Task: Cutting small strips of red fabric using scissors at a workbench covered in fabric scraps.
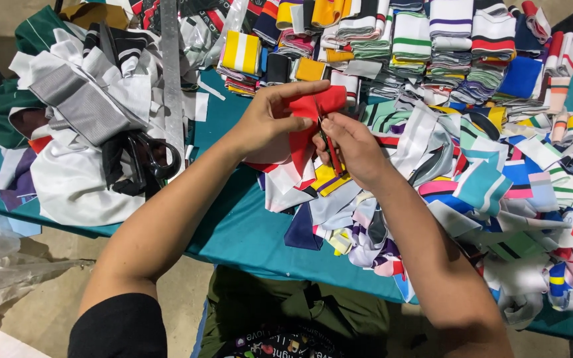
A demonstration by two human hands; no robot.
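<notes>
Left hand: closed on a red fabric piece, thumb on top, fingers curled behind; holds it up above the worktop.
Right hand: closed around small red-handled snips, blades pointing up into the red piece; whether the blades are open or shut cannot be told.
Red piece: between both hands, over the middle of the worktop, its lower end hanging down toward the loose scraps.
Hands together: touching or nearly so at the red piece.
Loose scraps: striped and plain collar-like strips, many colours, heaped to the right of and below the hands, spilling to the near edge.
Folded stacks: neat bundles of striped knit pieces along the far side, behind the hands.
Left heap: white, grey and green cloth, well left of the hands.
Big scissors: black handles, lying on the left heap, untouched.
Ruler: long metal strip, lying beside the left heap, running away from the viewer.
Worktop: covered in teal cloth.
Plastic bag: clear, on the floor at lower left.
</notes>
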